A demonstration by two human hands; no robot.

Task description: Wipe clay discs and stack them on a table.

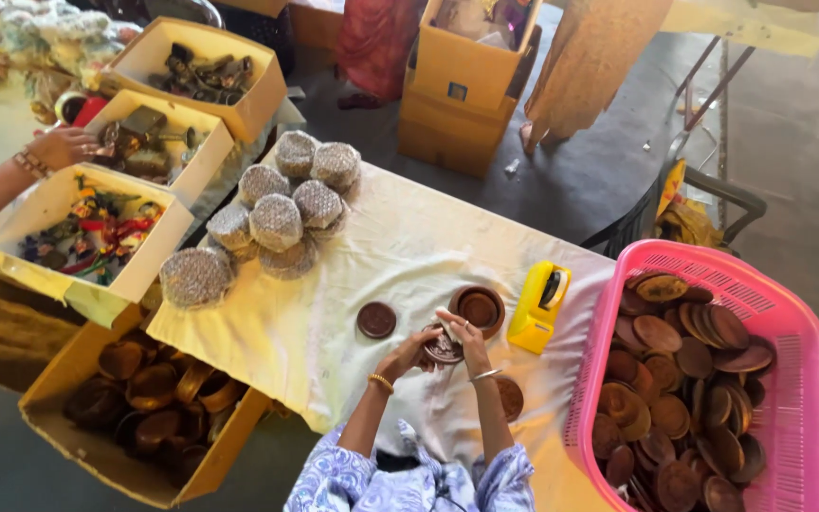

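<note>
Both my hands meet over the white cloth-covered table, holding a small round wrapped dish between them. My left hand grips its left side and my right hand covers its right and top. Just beyond lies a brown bowl with a smaller dish inside, and a flat brown lid rests to the left. A yellow tape dispenser stands right of my hands. Another brown dish lies by my right forearm.
A pink basket of several brown dishes sits at the right. Wrapped round bundles pile at the table's far left. Cardboard boxes of bowls and trinkets stand left, where another person's hand reaches into one.
</note>
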